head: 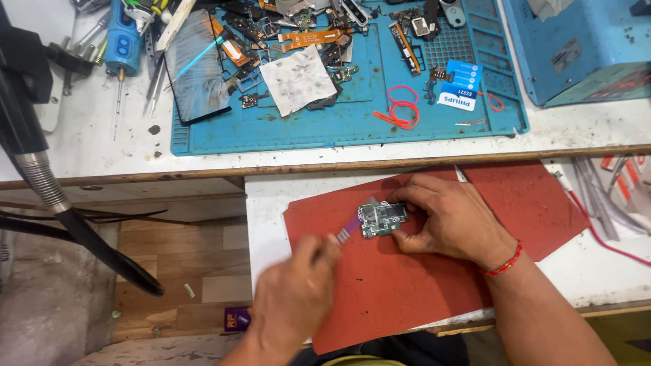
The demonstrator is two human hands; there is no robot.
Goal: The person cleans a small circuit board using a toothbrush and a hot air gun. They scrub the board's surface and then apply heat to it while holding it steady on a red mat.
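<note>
A small green circuit board (382, 218) lies on a red mat (407, 291) on a pulled-out white shelf. My right hand (451, 220), with a red thread around its wrist, pins the board's right edge with fingers and thumb. My left hand (295, 295), blurred by motion, grips a purple-handled brush (349, 228). The brush's head touches the left side of the board.
Behind the shelf, a blue work mat (325, 129) carries a cracked phone screen (196, 68), a stained white paper (298, 78), red rubber bands (402, 108) and several phone parts. A blue box (576, 47) stands at the back right. A black flexible arm (41, 176) crosses the left.
</note>
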